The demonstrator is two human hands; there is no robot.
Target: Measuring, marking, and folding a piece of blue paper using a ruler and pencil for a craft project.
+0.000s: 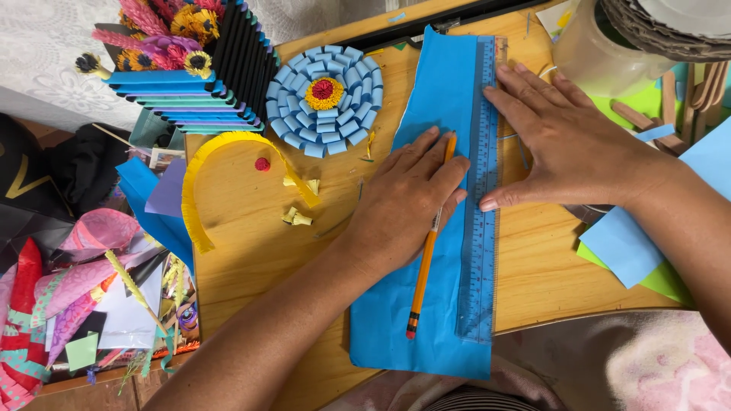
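Hands ruling a pencil line on blue paper laid over a wooden table

Head view: the left hand (403,205) pinches an orange wooden pencil (429,243) with its tip against the edge of a long translucent blue plastic ruler (481,190), palm resting on the long blue paper sheet (426,304) that lies lengthwise on the light wooden table top (244,243); the right hand (567,148) is spread flat, fingers pressing the ruler's outer edge and the table beside it. A rolled blue paper flower with a red and yellow centre (324,95) and a curved yellow fringed paper strip (199,183) lie well apart to the left. Judged from this, a clean line needs firm, even pressure on the ruler and the pencil kept tight to its edge
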